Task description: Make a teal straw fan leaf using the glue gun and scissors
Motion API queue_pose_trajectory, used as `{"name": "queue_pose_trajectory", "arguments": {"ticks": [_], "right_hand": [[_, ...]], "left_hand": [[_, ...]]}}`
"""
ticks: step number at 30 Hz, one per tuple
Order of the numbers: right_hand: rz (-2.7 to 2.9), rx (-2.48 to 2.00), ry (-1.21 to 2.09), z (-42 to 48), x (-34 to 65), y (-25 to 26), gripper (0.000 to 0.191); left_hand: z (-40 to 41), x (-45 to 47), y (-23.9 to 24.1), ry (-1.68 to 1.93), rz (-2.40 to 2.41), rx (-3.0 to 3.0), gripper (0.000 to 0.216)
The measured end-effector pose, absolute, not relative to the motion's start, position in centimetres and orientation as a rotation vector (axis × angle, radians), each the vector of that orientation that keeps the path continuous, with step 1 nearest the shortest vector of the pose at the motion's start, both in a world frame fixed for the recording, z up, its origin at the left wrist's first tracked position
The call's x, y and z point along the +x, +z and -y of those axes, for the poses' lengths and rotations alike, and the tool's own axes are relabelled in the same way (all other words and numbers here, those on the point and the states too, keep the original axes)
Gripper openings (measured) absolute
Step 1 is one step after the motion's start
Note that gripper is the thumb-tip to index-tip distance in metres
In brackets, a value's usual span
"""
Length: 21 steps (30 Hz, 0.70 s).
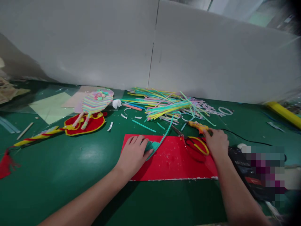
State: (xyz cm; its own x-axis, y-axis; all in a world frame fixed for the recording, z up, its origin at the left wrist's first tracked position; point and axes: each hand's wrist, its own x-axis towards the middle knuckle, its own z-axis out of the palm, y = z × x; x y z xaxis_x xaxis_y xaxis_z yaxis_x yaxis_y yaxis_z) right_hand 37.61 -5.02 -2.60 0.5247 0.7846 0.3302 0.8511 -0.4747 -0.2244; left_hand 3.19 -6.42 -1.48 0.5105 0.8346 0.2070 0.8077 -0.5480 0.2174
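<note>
My left hand [134, 151] rests on a red board [169, 163], its fingers closed over a teal pipe-cleaner piece [153, 145] made of strands side by side. One long teal strand [167, 131] sticks out from it towards the back right. At the board's right end, my right hand [217, 141] closes round the rear of an orange-yellow glue gun [199, 126], whose nozzle points left; the palm side is hidden. Between the hands, yellow-handled scissors [199, 145] lie partly on the board.
Behind the board is a heap of pastel pipe cleaners [168, 106]. A striped fan-shaped craft piece [96, 102] lies on a red-and-yellow ornament [86, 125] at left. A black cord [244, 137] runs right. A dark package [246, 172] sits beside my right forearm. A grey partition [211, 59] stands behind.
</note>
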Motion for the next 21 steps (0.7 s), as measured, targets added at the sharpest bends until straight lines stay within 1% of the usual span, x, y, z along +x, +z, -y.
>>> {"name": "queue_pose_trajectory", "arguments": {"ticks": [2, 3, 4, 6, 8, 10, 13, 16, 21], "right_hand": [[1.309, -2.351, -0.252, 4.9, 35.9, -1.7, 0.045], [1.31, -2.269, -0.172, 5.0, 34.8, -1.2, 0.04], [1.31, -2.154, -0.025, 5.0, 33.5, -0.7, 0.034], [1.294, -1.925, 0.488, 5.3, 30.5, 0.1, 0.026], [1.203, -1.749, 0.979, 5.8, 27.6, 0.5, 0.023], [1.076, -1.65, 1.215, 6.2, 25.2, 0.5, 0.023], [0.887, -1.612, 1.27, 6.4, 23.4, 0.5, 0.019], [0.751, -1.584, 1.336, 5.9, 23.2, 0.5, 0.02], [0.821, -1.497, 1.42, 5.2, 23.0, 0.0, 0.022]], "left_hand": [[6.4, 3.2, -1.6, 0.448, -1.456, 2.648, 0.023], [6.4, 3.2, -1.6, 0.452, -1.465, 2.649, 0.023], [6.3, 3.1, -1.7, 0.458, -1.473, 2.652, 0.024], [6.2, 3.0, -1.9, 0.477, -1.476, 2.657, 0.026], [6.1, 2.9, -2.1, 0.505, -1.464, 2.656, 0.027], [6.0, 2.8, -2.1, 0.522, -1.454, 2.644, 0.026], [5.9, 2.7, -2.1, 0.522, -1.467, 2.62, 0.024], [5.8, 2.9, -2.1, 0.533, -1.491, 2.606, 0.024], [5.8, 2.9, -2.3, 0.557, -1.481, 2.617, 0.023]]}}
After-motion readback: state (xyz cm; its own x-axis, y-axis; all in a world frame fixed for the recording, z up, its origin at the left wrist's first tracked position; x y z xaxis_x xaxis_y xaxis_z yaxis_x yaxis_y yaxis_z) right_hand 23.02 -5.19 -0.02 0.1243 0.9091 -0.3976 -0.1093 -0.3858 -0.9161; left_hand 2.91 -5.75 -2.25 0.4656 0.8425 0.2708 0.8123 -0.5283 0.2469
